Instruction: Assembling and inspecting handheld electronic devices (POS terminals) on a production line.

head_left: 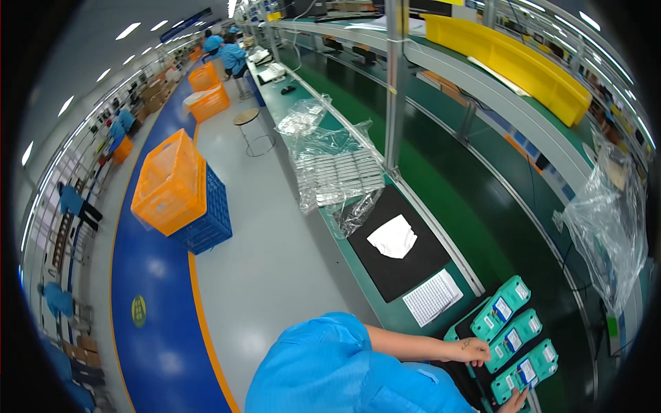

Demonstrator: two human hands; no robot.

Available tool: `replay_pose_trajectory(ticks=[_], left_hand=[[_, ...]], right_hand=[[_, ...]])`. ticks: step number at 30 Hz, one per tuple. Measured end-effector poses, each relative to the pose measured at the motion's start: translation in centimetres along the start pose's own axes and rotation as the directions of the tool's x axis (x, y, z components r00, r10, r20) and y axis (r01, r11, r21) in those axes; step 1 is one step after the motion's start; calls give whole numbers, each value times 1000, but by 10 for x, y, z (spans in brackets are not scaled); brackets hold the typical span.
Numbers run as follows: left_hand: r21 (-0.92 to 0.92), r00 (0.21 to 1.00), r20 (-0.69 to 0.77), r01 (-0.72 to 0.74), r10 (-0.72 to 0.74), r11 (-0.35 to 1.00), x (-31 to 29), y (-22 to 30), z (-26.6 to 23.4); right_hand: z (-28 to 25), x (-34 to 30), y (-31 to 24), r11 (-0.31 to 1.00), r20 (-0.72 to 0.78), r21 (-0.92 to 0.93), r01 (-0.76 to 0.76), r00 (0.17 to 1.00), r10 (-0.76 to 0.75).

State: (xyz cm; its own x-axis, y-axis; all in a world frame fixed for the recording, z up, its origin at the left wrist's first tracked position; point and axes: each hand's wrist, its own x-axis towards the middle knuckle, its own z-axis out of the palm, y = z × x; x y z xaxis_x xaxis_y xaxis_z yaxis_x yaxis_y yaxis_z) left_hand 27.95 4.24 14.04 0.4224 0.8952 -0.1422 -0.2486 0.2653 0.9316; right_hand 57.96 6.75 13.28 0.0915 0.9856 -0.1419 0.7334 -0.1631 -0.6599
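Three teal handheld devices with white and blue labels lie side by side on a black surface at the lower right: a far device (493, 321), a middle device (518, 336) and a near device (542, 355). My left hand (472, 351) has its fingers curled at the left end of the middle device; what they hold, if anything, is hidden. At the lower edge of the near device, my right hand (513, 401) grips it, with part of the hand cut off by the picture's dark rim.
Left of the devices lies a printed sheet (432, 297), then a black mat (372, 260) with a white cloth (392, 238). Farther along the bench are plastic-wrapped parts (339, 177). A yellow bin (509, 58) sits on the shelf above. Orange crates (172, 182) stand in the aisle.
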Motion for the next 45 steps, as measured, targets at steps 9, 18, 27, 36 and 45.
replay_pose_trajectory(ticks=[9,18,27,36,45], left_hand=[[-27,1000,-14,3,-3,1000,-3,-5,-5],[-65,1000,-19,8,-9,998,8,-17,-2],[-87,999,-7,33,-34,996,11,-23,-4],[-74,999,-17,36,-38,997,-1,-15,-8],[-79,999,-27,38,-40,996,-11,-8,-15]], right_hand=[[22,33,-9,951,19,-211,225,974,-226],[28,39,-15,594,85,-717,365,891,-446],[29,40,-17,690,54,-628,360,905,-423],[9,96,-86,629,-58,-460,627,686,-725],[25,159,-109,755,469,-310,577,784,-407]])
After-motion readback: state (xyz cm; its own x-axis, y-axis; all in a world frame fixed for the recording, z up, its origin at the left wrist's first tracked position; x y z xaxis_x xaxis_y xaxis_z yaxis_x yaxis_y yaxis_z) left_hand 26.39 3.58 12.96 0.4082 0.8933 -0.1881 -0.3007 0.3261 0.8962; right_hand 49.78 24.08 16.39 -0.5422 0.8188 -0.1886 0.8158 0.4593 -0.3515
